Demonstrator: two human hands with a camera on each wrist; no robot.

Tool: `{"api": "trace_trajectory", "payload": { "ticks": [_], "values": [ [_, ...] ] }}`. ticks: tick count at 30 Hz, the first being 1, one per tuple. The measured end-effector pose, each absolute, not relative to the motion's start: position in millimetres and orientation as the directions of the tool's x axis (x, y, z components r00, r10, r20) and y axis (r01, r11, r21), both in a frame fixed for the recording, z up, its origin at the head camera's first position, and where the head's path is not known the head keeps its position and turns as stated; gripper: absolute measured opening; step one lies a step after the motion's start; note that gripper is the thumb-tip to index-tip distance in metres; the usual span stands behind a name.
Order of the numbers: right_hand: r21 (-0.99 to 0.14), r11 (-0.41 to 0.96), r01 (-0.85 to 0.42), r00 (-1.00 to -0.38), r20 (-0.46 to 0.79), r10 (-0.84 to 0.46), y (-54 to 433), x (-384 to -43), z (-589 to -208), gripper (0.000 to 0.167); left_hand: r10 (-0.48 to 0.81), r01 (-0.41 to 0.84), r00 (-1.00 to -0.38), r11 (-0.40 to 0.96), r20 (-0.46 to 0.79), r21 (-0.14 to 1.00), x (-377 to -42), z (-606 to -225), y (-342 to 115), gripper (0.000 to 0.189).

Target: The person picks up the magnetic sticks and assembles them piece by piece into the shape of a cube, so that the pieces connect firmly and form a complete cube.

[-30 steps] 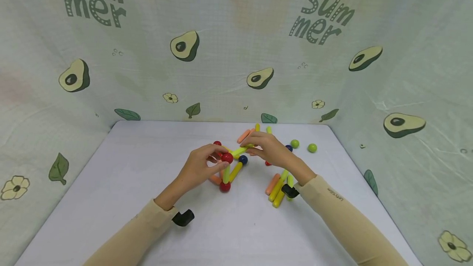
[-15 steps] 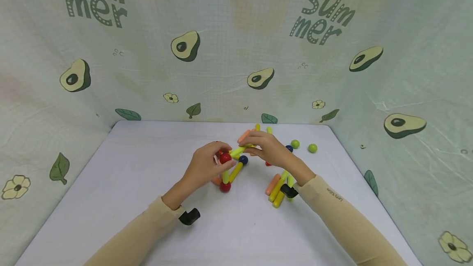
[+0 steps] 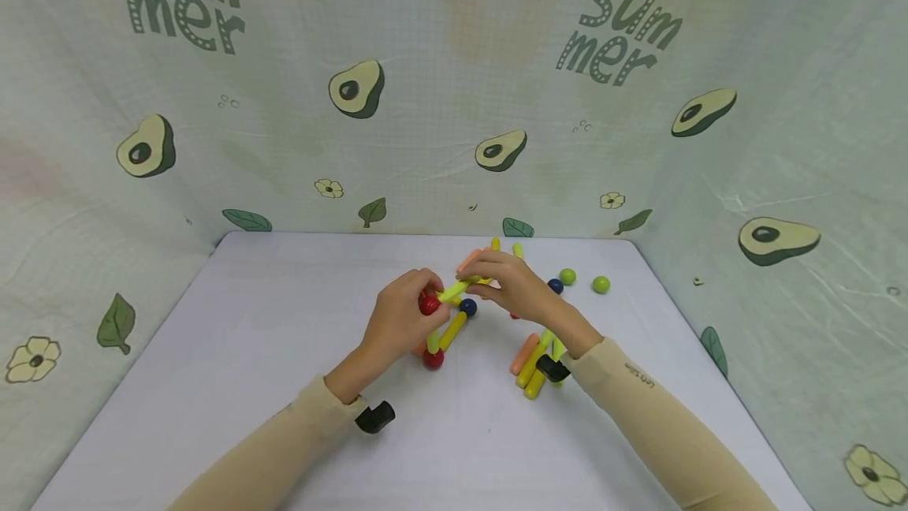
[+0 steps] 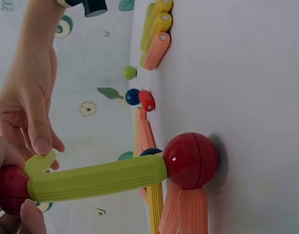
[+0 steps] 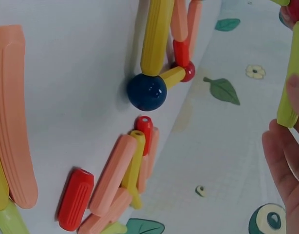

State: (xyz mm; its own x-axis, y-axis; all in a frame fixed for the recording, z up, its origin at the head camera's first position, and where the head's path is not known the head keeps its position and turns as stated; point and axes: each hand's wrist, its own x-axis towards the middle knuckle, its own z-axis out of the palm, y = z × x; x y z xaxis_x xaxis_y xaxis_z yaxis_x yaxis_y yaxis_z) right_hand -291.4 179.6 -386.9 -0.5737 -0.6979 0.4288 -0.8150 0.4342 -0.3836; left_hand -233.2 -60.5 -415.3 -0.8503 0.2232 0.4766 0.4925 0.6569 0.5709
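My left hand [image 3: 400, 314] grips a red ball [image 4: 11, 187] at the top of an upright lime-green rod [image 4: 98, 178]. That rod's foot meets a lower red ball [image 4: 191, 161] on the table. My right hand [image 3: 507, 284] pinches a second lime-green rod [image 5: 294, 73] by its far end, holding it at a slant. Its other end reaches the upper red ball; in the left wrist view they appear to touch. From the lower ball, a yellow rod [image 3: 454, 330] runs to a dark blue ball [image 5: 147, 91]. Left fingers partly hide the upper ball.
Orange, yellow and green rods [image 3: 526, 354] lie below the right forearm. Two green balls [image 3: 601, 285] and another blue ball [image 3: 556, 286] sit at the right. Further rods lie behind the right hand, with a short red rod [image 5: 76, 200] nearby.
My left hand has shifted slightly right and wraps further round the upper red ball, which has moved slightly left. The right hand and its lime-green rod stay nearly still.
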Motion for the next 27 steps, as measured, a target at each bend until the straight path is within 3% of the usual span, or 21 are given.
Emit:
{"api": "trace_trajectory", "payload": {
  "ticks": [6,11,16,27],
  "values": [
    [-0.479,0.513,-0.712,-0.691,0.354,-0.63,183.2,-292.6,-397.7,0.046,0.177,0.442,-0.875,0.674,0.451,0.592,-230.1,-414.7,-56.4,0.024],
    [-0.529,0.608,-0.592,-0.785,0.211,-0.582,191.0,-297.1,-419.4,0.038,0.175,0.445,-0.871,0.676,0.458,0.587,-228.8,-414.3,-56.4,0.023],
    [-0.535,0.612,-0.583,-0.77,0.122,-0.626,194.5,-302.9,-441.8,0.04,0.186,0.451,-0.871,0.667,0.454,0.593,-228.8,-415.3,-57.8,0.024],
    [-0.505,0.627,-0.594,-0.756,0.083,-0.649,187.1,-305.0,-452.7,0.031,0.212,0.471,-0.865,0.652,0.454,0.594,-230.3,-414.7,-62.3,0.023]
  ]
}}
